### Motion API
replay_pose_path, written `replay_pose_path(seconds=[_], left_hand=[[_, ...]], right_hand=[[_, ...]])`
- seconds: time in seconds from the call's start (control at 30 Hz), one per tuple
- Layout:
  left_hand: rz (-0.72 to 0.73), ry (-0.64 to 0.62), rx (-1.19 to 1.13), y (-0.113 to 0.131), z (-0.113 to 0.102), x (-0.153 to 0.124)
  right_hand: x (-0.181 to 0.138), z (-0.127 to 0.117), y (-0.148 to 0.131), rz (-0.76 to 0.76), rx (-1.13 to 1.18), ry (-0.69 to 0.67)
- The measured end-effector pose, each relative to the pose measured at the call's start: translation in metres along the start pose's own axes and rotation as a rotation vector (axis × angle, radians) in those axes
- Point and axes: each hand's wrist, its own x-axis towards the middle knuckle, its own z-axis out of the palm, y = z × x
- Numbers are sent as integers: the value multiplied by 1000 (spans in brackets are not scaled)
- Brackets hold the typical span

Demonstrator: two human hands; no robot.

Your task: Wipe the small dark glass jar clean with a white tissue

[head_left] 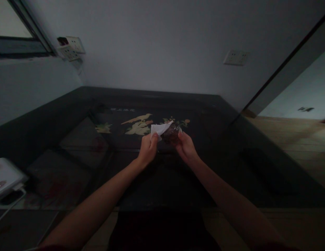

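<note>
Fingers of the left hand (148, 147) pinch a white sheet (160, 129); those of the right hand (187, 145) clamp a dark, glossy item (171, 135) — light, steady pressure suits both.

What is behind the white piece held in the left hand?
Beyond the white piece, the dark tabletop shows printed flowers. A dark, shiny thing in the right hand shows beside it. Whatever the white piece directly covers is hidden.
</note>
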Motion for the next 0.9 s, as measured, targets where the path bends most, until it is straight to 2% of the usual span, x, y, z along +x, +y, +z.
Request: replay_pose_path(seconds=[0.13, 0.33, 0.43, 0.57, 0.77, 0.9], left_hand=[[102, -11, 28, 2, -1, -8], [347, -195, 73, 9, -1, -13], [392, -241, 94, 11, -1, -9], [290, -204, 105, 6, 0, -3], [-27, -99, 45, -9, 2, 4], [-53, -46, 48, -9, 3, 2]], right_hand=[[3, -2, 2, 22, 25, 22], [0, 3, 7, 20, 11, 13], [-4, 5, 8, 40, -10, -20], [-9, 8, 8, 93, -28, -50], [-9, 10, 5, 95, -5, -54], [-5, 8, 2, 47, 48, -49]])
